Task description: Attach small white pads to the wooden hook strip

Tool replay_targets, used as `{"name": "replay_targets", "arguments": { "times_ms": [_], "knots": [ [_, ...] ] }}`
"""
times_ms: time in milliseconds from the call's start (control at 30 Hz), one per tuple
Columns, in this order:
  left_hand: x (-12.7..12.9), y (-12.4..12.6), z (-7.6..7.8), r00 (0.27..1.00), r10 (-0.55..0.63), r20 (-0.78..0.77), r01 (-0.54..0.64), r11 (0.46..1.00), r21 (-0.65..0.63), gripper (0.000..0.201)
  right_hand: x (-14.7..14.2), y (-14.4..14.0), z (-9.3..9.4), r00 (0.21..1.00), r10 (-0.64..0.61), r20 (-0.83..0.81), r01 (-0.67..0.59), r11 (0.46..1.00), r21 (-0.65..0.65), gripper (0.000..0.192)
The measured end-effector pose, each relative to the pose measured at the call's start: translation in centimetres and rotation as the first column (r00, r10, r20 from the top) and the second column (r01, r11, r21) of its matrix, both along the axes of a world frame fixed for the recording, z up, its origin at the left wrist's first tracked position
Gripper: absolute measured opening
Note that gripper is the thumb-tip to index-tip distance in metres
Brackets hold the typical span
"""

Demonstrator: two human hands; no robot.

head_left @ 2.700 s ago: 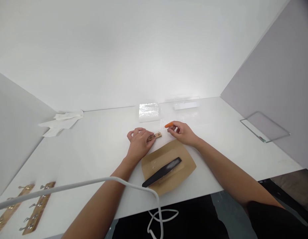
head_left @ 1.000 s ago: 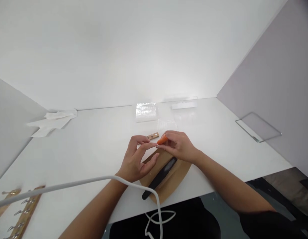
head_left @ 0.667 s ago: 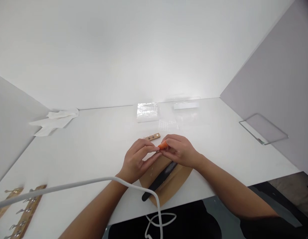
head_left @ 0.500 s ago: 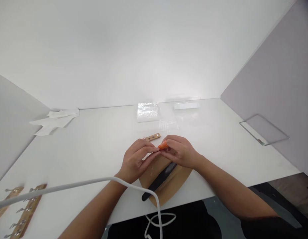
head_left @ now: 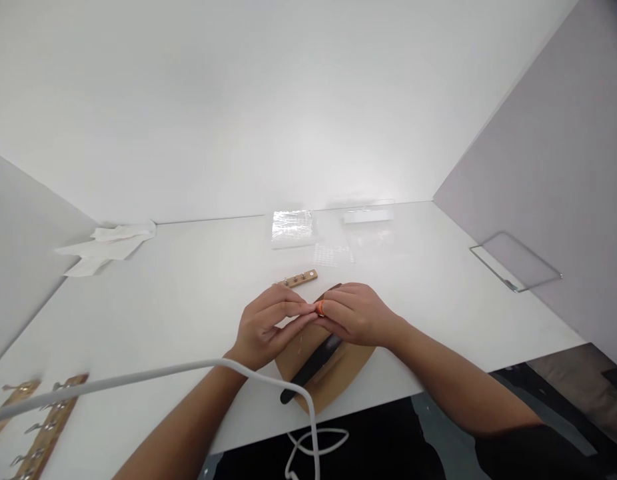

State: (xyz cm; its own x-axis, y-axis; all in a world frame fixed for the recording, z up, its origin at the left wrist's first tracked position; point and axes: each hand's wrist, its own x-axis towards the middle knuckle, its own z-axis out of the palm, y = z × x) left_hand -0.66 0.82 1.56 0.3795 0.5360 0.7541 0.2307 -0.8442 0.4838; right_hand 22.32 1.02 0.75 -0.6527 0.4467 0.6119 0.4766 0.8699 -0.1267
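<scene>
My left hand [head_left: 267,325] and my right hand [head_left: 361,315] meet at fingertip height over a tan, rounded, board-like piece [head_left: 346,380]. Between their pinched fingers is a small orange object [head_left: 319,307], mostly covered, so its kind does not show. A long black bar or handle [head_left: 312,365] lies slantwise across the tan piece, its far end hidden under my right hand. Just beyond my left hand rests a short wooden strip with small metal hooks [head_left: 308,275], partly hidden by the fingers.
A white cable [head_left: 188,367] crosses in front of my left forearm. Wooden hook strips [head_left: 53,427] lie at the near left, crumpled white paper [head_left: 113,247] at the back left. Clear plastic packaging [head_left: 292,230] sits by the back wall, and a thin metal frame [head_left: 518,267] leans right.
Both hands have come slightly lower and nearer to me. My right fingers now cover more of the orange object. The whole view has shifted a little.
</scene>
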Motion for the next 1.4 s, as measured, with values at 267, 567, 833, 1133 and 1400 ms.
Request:
{"name": "replay_targets", "arguments": {
  "times_ms": [267, 567, 833, 1133, 1400],
  "knots": [
    [-0.3, 0.0, 0.1, 0.995, -0.090, 0.032, 0.092, 0.993, -0.078, 0.016, 0.3, -0.5, 1.5, 0.999, -0.002, 0.054, -0.009, 0.976, 0.219, 0.024],
    [-0.6, 0.0, 0.3, 0.995, -0.098, 0.000, 0.097, 0.983, -0.158, 0.015, 0.2, 0.0, 0.5, 0.998, 0.042, -0.036, -0.037, 0.991, 0.128, 0.031],
    [-0.7, -0.6, 0.9, 0.961, -0.252, 0.110, 0.275, 0.876, -0.395, 0.011, 0.0, 0.0, 0.4, 0.974, 0.119, -0.192, -0.130, 0.991, -0.046, 0.029],
    [-0.6, -0.8, 1.2, 0.975, -0.218, -0.051, 0.179, 0.898, -0.403, 0.012, 0.1, 0.1, 0.2, 0.984, 0.072, -0.164, -0.086, 0.993, -0.079, 0.028],
    [-0.3, -1.2, 1.2, 0.983, -0.141, -0.115, 0.102, 0.951, -0.291, 0.015, 0.2, -0.1, 0.4, 0.997, 0.002, -0.082, 0.010, 0.989, 0.147, 0.019]
  ]
}}
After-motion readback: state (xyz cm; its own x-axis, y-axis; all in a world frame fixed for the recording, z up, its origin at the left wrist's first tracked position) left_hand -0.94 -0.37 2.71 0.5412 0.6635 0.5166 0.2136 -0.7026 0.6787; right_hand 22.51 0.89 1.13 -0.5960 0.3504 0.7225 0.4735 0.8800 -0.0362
